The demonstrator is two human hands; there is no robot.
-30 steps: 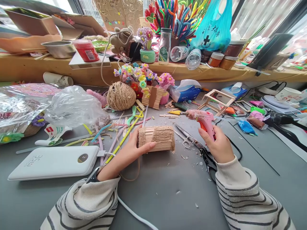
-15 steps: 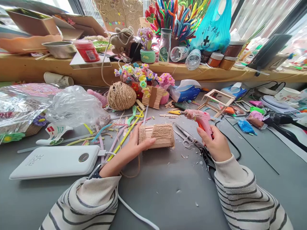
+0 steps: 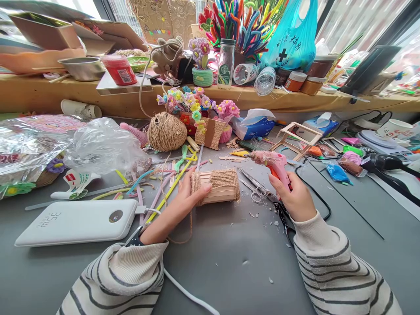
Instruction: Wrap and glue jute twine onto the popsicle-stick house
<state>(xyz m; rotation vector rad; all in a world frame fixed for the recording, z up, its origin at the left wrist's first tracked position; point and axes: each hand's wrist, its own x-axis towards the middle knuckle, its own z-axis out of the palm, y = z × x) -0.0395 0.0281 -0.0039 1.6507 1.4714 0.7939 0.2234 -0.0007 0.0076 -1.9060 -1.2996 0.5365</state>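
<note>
My left hand [image 3: 187,197] grips the left end of a small craft-stick box [image 3: 218,196], which lies on its side with jute twine wrapped round parts of it. A loose strand of twine hangs near my wrist. Closed round the handle of a pink glue gun [image 3: 276,165] is my right hand [image 3: 295,197]; its nozzle points left, above and to the right of the box. Between box and right hand lie silver scissors [image 3: 254,186]. Black-handled scissors [image 3: 285,218] lie partly under the right hand. A ball of jute twine [image 3: 166,131] sits behind the box.
A white power bank [image 3: 77,223] with a cable is at the left. Yellow and purple pipe cleaners [image 3: 170,192] lie beside my left hand. Behind stand a tissue pack [image 3: 254,124] and a wooden frame [image 3: 300,136]. A cluttered ledge [image 3: 121,96] runs along the back.
My left thumb shifts slightly on the box, and the left forearm moves a little to the right. The glue gun stays almost where it was.
</note>
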